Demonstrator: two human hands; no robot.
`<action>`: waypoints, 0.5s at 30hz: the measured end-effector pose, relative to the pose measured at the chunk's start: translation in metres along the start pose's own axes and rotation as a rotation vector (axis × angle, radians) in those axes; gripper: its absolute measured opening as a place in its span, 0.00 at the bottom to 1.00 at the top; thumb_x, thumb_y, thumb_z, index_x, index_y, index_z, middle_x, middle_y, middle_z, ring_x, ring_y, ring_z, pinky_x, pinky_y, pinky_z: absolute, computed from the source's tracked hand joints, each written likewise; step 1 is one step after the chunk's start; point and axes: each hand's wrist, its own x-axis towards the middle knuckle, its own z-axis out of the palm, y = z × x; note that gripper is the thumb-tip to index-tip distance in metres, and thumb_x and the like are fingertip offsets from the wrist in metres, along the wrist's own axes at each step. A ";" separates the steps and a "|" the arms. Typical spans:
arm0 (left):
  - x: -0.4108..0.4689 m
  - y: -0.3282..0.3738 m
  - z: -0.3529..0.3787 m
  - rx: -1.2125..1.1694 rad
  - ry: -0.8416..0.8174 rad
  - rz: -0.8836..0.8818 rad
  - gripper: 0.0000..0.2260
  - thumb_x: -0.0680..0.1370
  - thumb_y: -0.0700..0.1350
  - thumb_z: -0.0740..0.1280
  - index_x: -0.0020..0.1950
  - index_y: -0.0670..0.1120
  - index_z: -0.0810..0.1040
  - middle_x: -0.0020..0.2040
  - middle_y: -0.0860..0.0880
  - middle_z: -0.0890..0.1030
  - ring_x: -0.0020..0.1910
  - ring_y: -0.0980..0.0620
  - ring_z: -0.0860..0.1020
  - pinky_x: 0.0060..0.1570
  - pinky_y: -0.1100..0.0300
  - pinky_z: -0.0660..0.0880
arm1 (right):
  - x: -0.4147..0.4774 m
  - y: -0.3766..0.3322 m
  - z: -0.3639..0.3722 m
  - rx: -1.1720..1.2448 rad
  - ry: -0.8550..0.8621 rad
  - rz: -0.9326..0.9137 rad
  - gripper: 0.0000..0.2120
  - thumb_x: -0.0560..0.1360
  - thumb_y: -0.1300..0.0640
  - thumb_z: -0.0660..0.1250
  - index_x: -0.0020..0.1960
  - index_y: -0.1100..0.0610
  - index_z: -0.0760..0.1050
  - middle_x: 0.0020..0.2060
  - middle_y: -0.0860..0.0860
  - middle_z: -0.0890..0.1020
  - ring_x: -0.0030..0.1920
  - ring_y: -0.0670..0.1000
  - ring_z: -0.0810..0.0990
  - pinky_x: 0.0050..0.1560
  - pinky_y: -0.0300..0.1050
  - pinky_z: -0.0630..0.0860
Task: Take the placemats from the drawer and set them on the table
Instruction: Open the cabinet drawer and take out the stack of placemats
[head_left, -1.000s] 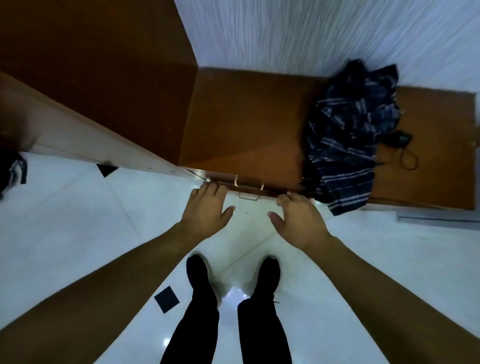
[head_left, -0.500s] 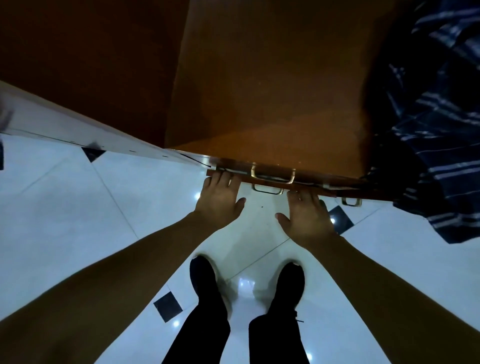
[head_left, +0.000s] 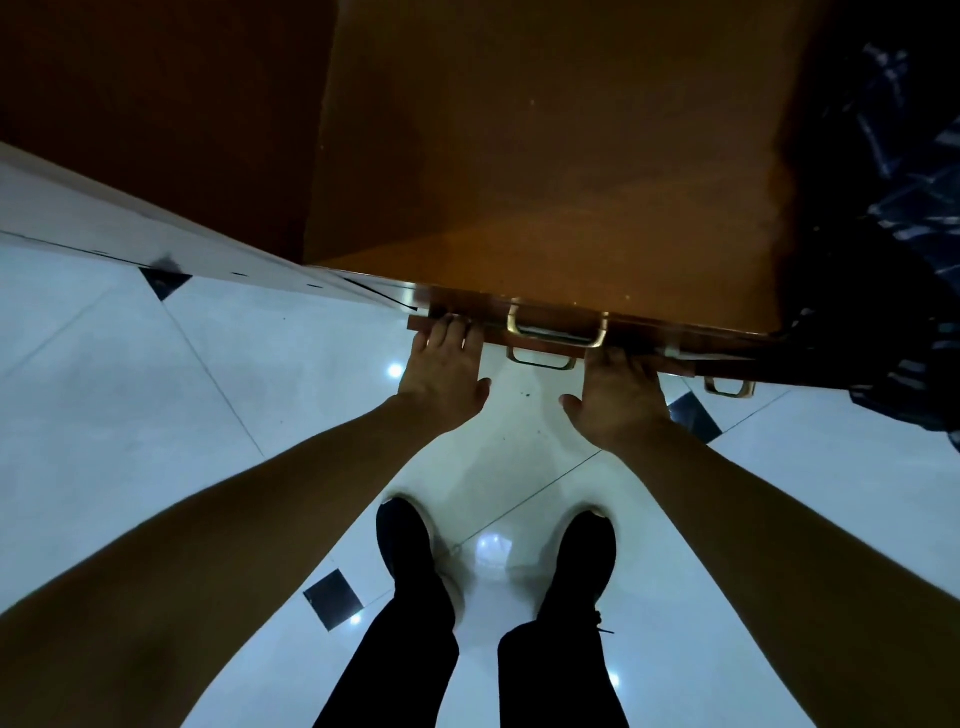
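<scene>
Both hands pressed to the top drawer's front edge: left hand at 10 o'clock of the brass pull handle, right hand at 4 o'clock of it, fingers hooked over the reddish wooden drawer front, thumbs splayed free, nothing else gripped. No placemats visible; presumably inside the drawer, barely cracked open under the orange-brown wooden desk.

Possible trouble: an uneven pull jamming the drawer askew; fingers pinched under the desk edge; dark striped cloth at 3 o'clock, draped over the edge, snagging or sliding off onto the white tiled floor.

Compared with half a second earlier: closer view of the drawer front, hands higher on the edge, drawer protruding slightly more.
</scene>
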 end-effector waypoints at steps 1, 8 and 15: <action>0.001 -0.001 0.002 -0.002 -0.003 0.000 0.33 0.76 0.59 0.65 0.75 0.43 0.60 0.74 0.42 0.66 0.75 0.41 0.61 0.72 0.45 0.59 | 0.001 0.001 0.002 -0.001 -0.014 0.004 0.42 0.75 0.41 0.65 0.77 0.61 0.50 0.73 0.61 0.64 0.74 0.63 0.62 0.74 0.57 0.59; 0.008 -0.009 0.007 -0.030 0.034 0.025 0.30 0.74 0.59 0.66 0.71 0.46 0.65 0.68 0.45 0.71 0.69 0.43 0.68 0.69 0.48 0.65 | 0.009 0.007 0.006 -0.090 -0.014 -0.027 0.42 0.74 0.38 0.64 0.77 0.61 0.53 0.72 0.59 0.64 0.72 0.61 0.63 0.73 0.57 0.60; -0.029 -0.002 0.017 -0.044 -0.007 0.038 0.27 0.74 0.58 0.66 0.68 0.46 0.68 0.65 0.45 0.73 0.63 0.43 0.71 0.66 0.47 0.66 | -0.022 -0.001 0.023 -0.090 -0.045 -0.006 0.33 0.74 0.41 0.64 0.71 0.60 0.63 0.68 0.60 0.67 0.69 0.62 0.65 0.70 0.59 0.63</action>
